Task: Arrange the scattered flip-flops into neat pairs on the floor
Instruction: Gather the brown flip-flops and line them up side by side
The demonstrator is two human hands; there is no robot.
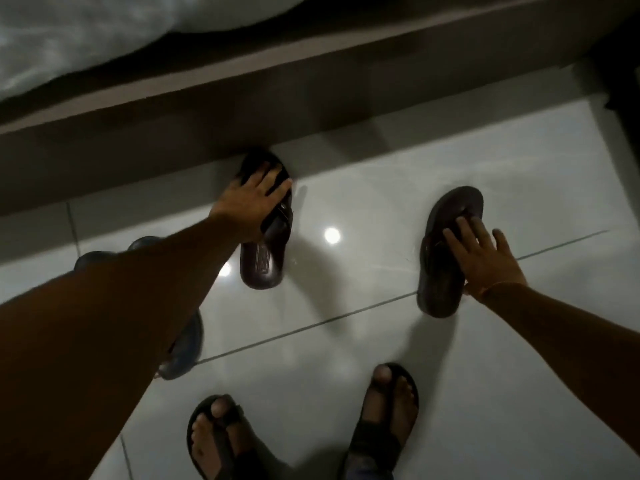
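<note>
Two dark brown flip-flops lie on the glossy white tiled floor. One flip-flop sits near the bed base, toe toward it; my left hand rests over its front and strap, fingers spread. The other flip-flop lies to the right, angled; my right hand lies on its strap area with fingers spread. Whether either hand grips is unclear. Greyish-blue flip-flops show partly behind my left forearm, with two more rounded ends further left.
A low dark bed base runs across the back, with pale bedding above it. My two feet in dark sandals stand at the bottom. A dark object fills the top right corner.
</note>
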